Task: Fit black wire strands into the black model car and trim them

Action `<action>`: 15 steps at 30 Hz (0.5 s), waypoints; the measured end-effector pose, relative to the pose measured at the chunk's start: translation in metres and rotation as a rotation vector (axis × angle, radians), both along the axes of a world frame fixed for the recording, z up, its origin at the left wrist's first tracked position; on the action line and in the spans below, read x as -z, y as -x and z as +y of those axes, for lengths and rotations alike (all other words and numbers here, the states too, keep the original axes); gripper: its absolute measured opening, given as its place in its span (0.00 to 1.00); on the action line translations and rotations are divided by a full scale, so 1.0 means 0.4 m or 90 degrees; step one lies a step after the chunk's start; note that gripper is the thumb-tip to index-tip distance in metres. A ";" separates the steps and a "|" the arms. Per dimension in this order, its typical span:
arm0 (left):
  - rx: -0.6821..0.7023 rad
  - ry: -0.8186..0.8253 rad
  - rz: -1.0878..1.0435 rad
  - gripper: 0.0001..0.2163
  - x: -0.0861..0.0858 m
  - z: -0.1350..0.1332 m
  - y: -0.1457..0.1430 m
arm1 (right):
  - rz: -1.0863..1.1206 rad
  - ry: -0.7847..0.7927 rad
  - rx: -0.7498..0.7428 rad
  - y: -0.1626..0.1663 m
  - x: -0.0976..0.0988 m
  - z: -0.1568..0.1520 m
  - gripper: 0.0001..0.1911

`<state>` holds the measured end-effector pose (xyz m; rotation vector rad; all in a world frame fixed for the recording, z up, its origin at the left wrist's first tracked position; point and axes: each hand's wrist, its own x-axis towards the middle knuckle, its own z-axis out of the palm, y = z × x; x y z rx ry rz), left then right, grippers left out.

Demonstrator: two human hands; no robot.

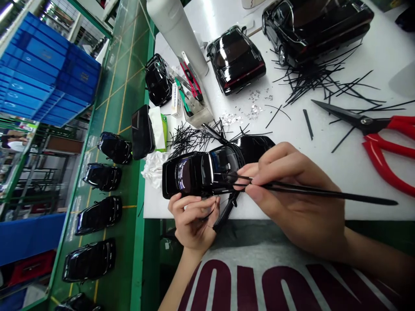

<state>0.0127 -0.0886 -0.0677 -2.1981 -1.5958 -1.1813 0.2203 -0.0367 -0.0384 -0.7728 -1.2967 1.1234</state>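
Note:
A glossy black model car lies on the white worktop in front of me, with one door swung out on the far side and another door on the near side. My right hand is closed around black tweezers, whose tips reach over the car's cabin opening. Against the car's near side rests my left hand, its fingers curled and its thumb and forefinger pinched by the near door. What that pinch holds is hidden; a thin dark line shows there.
Red-handled scissors and loose black strips lie to the right. Behind stand a tool holder with cutters, a white bottle and further black model cars. More model cars line the green surface at left.

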 end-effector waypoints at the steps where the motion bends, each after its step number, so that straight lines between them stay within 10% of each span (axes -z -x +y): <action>1: -0.009 0.002 -0.022 0.17 0.004 0.000 -0.003 | -0.002 0.000 -0.007 -0.001 0.001 -0.002 0.09; 15: -0.003 0.041 -0.101 0.20 0.014 -0.003 -0.004 | -0.224 -0.158 0.004 -0.027 0.007 0.006 0.05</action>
